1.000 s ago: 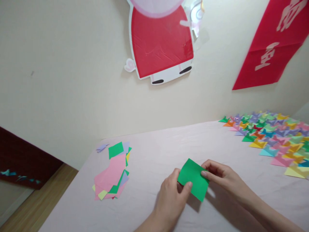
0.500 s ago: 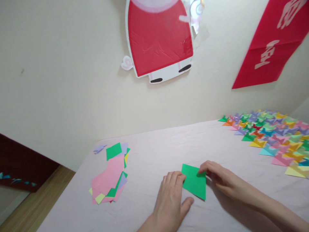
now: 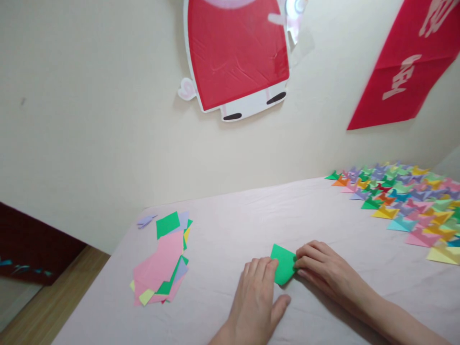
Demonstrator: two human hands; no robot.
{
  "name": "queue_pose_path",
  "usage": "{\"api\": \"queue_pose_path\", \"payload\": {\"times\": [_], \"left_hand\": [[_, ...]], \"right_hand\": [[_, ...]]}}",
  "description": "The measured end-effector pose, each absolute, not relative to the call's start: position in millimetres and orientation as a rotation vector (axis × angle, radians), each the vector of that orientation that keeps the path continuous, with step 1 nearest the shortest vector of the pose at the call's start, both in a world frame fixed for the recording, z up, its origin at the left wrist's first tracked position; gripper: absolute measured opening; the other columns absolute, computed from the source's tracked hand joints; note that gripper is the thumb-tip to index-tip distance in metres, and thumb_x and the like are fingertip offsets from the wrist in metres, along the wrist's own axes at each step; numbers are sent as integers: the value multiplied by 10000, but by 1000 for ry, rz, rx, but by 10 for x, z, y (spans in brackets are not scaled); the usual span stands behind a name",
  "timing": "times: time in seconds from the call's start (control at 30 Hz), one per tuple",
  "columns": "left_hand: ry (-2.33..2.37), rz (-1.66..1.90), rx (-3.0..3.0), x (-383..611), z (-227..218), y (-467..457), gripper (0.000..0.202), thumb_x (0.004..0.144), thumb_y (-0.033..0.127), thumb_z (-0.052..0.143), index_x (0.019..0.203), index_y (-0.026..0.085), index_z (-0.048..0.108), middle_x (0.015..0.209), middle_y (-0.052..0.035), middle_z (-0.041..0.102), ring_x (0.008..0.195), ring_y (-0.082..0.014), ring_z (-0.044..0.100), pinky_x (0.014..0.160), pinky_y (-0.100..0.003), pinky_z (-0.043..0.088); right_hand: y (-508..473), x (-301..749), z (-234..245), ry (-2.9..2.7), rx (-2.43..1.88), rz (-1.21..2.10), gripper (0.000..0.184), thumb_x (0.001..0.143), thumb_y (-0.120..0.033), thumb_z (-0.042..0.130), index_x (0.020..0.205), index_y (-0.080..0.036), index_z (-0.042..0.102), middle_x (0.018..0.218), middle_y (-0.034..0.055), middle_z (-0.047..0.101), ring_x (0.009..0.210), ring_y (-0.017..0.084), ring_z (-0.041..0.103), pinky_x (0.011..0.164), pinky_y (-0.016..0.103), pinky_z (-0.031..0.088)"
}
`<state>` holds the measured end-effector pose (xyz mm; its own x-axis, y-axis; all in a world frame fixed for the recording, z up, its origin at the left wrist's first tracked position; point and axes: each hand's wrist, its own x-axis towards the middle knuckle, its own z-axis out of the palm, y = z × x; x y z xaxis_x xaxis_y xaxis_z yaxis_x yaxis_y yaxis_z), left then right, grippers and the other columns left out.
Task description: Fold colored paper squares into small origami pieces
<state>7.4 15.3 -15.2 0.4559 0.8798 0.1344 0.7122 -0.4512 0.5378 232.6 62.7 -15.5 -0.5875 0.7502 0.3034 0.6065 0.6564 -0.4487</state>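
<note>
A square sheet of green paper (image 3: 283, 266) lies on the pale cloth between my hands, its right side curled up and over. My left hand (image 3: 256, 292) rests palm down with its fingertips on the sheet's left edge, and its thumb stretched out apart on the cloth. From the right, my right hand (image 3: 321, 263) pinches the lifted side of the green paper between thumb and fingers. Part of that side is hidden behind these fingers.
To the left lies a loose pile of coloured paper (image 3: 161, 261), with a small folded purple piece (image 3: 146, 221) beyond it. Rows of folded paper figures (image 3: 406, 201) cover the right side. A wall with a red cartoon cut-out (image 3: 237, 52) and a red banner (image 3: 406, 72) rises behind.
The green sheet's right side, flat before, has been lifted and bent over to the left by my right hand. My left hand has stayed nearly in place.
</note>
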Motion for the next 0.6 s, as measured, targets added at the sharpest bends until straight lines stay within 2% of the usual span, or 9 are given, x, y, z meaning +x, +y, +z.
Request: {"api": "queue_pose_path", "payload": {"times": [0.1,0.2,0.33,0.5,0.6], "left_hand": [[1364,581,2304,65,-169,143,601,843,136,625,1384,167,364,1224,-123,570,1082,-299,511,968,-490,422],[1372,612,2329,63,-168,141,621,865,99,550,1429,189,308,1267,-130,541,1111,-296,505,980,-493,421],[1378,538,2367,87,-135,145,591,845,58,508,1392,242,379,1300,-122,502,1090,-294,513,922,-474,465],[1429,499,2374,116,-132,138,541,825,58,508,1338,218,448,1386,-146,444,1107,-314,509,931,-509,466],[1430,502,2392,114,-140,139,539,835,70,514,1353,205,446,1384,-141,464,1132,-322,493,949,-515,453]], "right_hand": [[652,2249,-148,-2292,-1207,541,229,964,-293,502,802,-228,650,819,45,658,791,202,597,727,323,488],[698,2181,-151,-2178,-1399,639,202,937,-296,502,784,-228,616,765,27,642,737,199,605,671,306,475],[763,2110,-144,-2110,-1512,669,135,887,-287,517,805,-234,611,771,24,676,719,200,622,635,294,456],[795,2057,-121,-2110,-1528,634,137,868,-277,508,808,-239,625,784,30,690,731,204,634,634,293,459],[794,2031,-102,-2126,-1569,611,132,863,-268,508,804,-235,622,785,33,686,732,205,635,632,294,457]]}}
